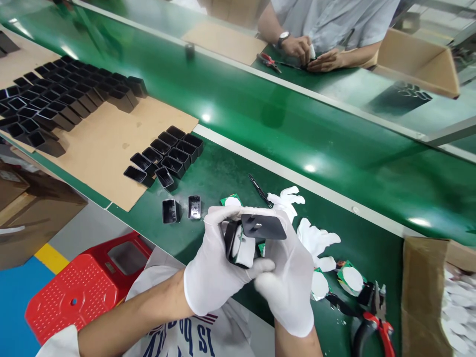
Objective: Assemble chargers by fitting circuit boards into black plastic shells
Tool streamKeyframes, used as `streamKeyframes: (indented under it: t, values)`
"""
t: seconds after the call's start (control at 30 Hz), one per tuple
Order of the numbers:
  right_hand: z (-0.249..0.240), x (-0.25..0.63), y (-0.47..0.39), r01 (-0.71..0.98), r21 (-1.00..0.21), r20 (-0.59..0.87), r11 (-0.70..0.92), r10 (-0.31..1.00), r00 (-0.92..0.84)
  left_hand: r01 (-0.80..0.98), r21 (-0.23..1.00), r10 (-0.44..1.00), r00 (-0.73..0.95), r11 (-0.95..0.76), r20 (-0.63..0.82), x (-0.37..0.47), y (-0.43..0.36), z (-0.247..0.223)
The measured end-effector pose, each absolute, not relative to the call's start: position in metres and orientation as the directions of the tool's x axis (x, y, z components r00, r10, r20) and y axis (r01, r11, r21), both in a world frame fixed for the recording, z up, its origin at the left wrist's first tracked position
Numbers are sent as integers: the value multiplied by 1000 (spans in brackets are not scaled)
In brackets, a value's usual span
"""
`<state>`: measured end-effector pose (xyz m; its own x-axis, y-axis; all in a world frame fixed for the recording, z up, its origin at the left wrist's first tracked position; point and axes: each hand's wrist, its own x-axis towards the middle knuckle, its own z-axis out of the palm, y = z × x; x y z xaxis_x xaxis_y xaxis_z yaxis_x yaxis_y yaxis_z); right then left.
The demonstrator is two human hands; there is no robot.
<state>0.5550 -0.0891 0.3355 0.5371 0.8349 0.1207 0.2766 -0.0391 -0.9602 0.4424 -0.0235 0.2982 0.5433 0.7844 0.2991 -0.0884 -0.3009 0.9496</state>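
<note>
My left hand [217, 265], in a white glove, is closed around a black plastic case [230, 240]. Its open side shows a white part [245, 250] and a bit of green circuit board inside. My right hand [290, 277], also gloved, is closed on a flat black cover [266, 226] tilted beside the case mouth; its fingers are partly hidden behind the cover. Just beyond my hands lies a green circuit board with a white disc [232, 201]. Two more such boards, a near one [319, 285] and a farther one [351, 277], lie to the right.
Black cases [171, 158] stand in groups on the green bench and cardboard sheet [107, 144]. White gloves [316, 240], a black pen [259, 190] and red-handled pliers [375, 317] lie around. A box of white pieces [424, 297] stands right. A co-worker's hands [312, 54] work across the belt.
</note>
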Motion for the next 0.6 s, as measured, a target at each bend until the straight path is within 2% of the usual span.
streamKeyframes:
  t: [0.1,0.23,0.37,0.5,0.6]
  values:
    - [328,560,-90,162,-987,84,-12,814,574,-98,919,778,503,-381,376,445,-24,291]
    - [317,562,-94,6,-1000,-18,-29,758,652,-81,921,783,502,-381,368,445,-24,284]
    - [317,563,-98,149,-988,112,38,843,526,-118,927,789,494,-356,366,444,-24,282]
    - [319,564,-100,266,-961,51,-75,899,436,-170,941,785,520,-292,338,443,-21,285]
    - [318,562,-98,302,-953,103,-42,888,449,-132,944,756,569,-303,322,438,-17,290]
